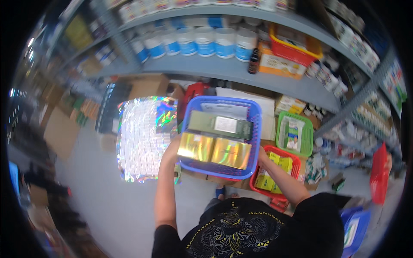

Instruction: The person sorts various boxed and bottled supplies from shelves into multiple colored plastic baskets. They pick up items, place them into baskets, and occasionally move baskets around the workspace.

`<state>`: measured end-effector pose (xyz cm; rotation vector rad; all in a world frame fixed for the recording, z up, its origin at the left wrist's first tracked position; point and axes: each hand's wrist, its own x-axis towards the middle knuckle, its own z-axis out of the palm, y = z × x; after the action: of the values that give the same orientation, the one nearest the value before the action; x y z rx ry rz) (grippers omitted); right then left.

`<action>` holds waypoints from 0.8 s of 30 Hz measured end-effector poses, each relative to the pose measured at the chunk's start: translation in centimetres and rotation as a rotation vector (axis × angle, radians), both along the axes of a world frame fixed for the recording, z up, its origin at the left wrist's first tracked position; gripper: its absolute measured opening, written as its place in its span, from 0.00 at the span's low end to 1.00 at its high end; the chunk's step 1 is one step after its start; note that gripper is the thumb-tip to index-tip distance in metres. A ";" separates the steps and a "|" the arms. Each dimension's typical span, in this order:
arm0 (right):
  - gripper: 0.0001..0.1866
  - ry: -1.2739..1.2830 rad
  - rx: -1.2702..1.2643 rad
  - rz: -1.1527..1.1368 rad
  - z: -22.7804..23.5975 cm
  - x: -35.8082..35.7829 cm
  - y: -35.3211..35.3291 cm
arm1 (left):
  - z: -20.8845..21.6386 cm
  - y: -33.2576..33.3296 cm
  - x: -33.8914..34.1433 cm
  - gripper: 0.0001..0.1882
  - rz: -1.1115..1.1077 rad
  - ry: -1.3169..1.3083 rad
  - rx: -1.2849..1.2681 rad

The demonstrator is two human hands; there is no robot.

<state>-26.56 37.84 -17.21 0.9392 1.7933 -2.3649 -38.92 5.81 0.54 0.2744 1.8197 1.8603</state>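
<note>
A blue plastic basket [217, 173] is held up in front of my body between both hands. My left hand [172, 149] grips its left side, the fingers mostly hidden by the wall. On the opposite side my right hand [262, 156] has hold of the basket, also largely out of sight behind it. Inside lie a long dark green box [202, 121] with a white label, a shiny gold box [195, 147], a second gold box [231, 153] and a white sheet [223, 111] against the far wall.
A shiny holographic bubble-wrap bag [144, 137] is left of the basket. At right sit a red basket [297, 165] with yellow boxes and a green basket [310, 133]. Beyond, a grey shelf [189, 66] carries white-and-blue tubs [205, 41] and a dark bottle [253, 63].
</note>
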 end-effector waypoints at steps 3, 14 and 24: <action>0.20 0.267 -0.277 -0.070 0.2 -0.1 0.9 | 3.5 1.1 0.5 0.19 -0.068 0.017 0.051; 0.20 0.244 0.052 0.341 12.7 1.2 -5.5 | 10.9 2.2 9.7 0.16 0.075 0.251 0.292; 0.19 0.103 0.019 0.905 10.0 1.7 -30.8 | 9.0 -16.9 25.7 0.29 0.207 -0.317 0.724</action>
<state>-24.82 7.02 -7.22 -0.0487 1.7320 -1.8078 -13.18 -11.10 9.58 0.0297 0.9445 2.4896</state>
